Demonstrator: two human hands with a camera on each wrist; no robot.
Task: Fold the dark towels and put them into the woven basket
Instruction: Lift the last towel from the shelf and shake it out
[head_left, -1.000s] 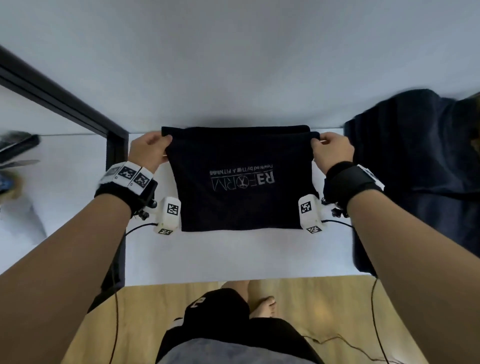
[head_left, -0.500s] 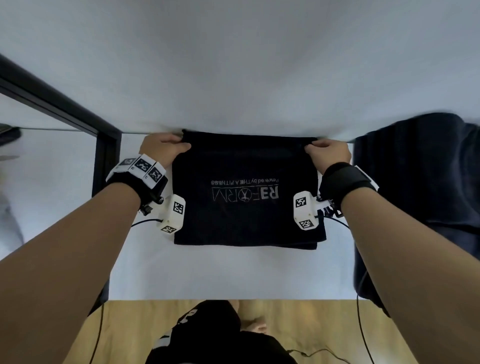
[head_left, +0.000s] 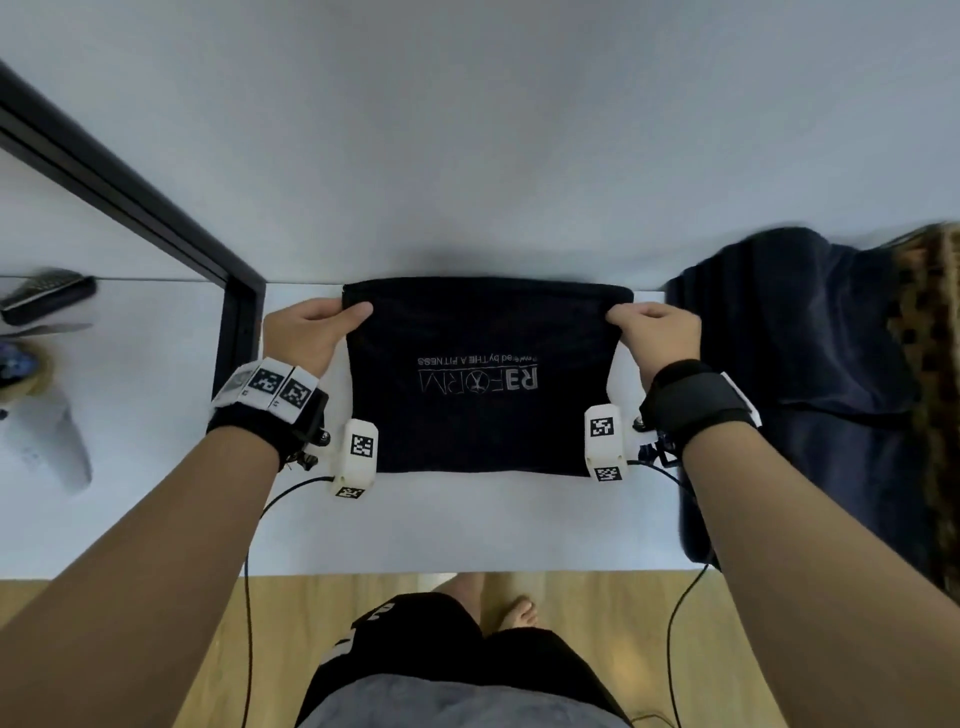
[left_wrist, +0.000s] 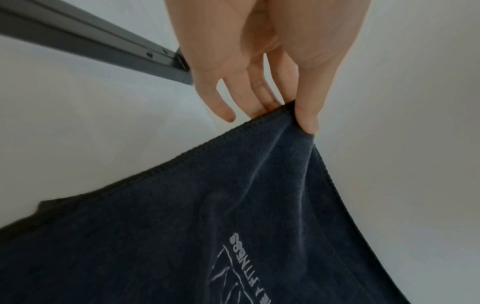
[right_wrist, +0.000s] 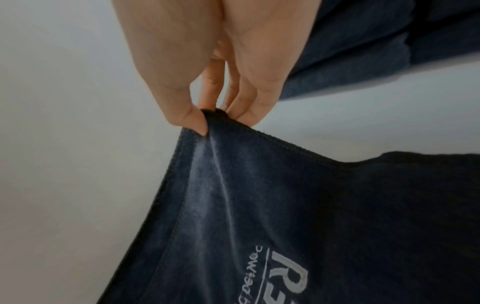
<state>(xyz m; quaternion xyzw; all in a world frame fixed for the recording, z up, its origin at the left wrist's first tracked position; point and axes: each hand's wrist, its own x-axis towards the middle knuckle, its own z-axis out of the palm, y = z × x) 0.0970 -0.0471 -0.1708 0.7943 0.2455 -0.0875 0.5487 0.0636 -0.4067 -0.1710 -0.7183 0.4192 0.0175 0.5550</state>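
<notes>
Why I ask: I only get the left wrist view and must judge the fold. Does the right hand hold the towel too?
Observer: Yes, the right hand pinches the towel at its other far corner.
Operator: Any more to fold?
Observer: A heap of dark towels lies on the table, right of it.
Operator: And the basket?
Observer: Only a brown woven edge, likely the basket, shows at the head view's right border, beyond the heap.

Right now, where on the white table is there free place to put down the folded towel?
Bare table lies between the logo towel and the near edge. To the right, the dark towel pile crowds the surface. Left hand and right hand pinch the far corners.
</notes>
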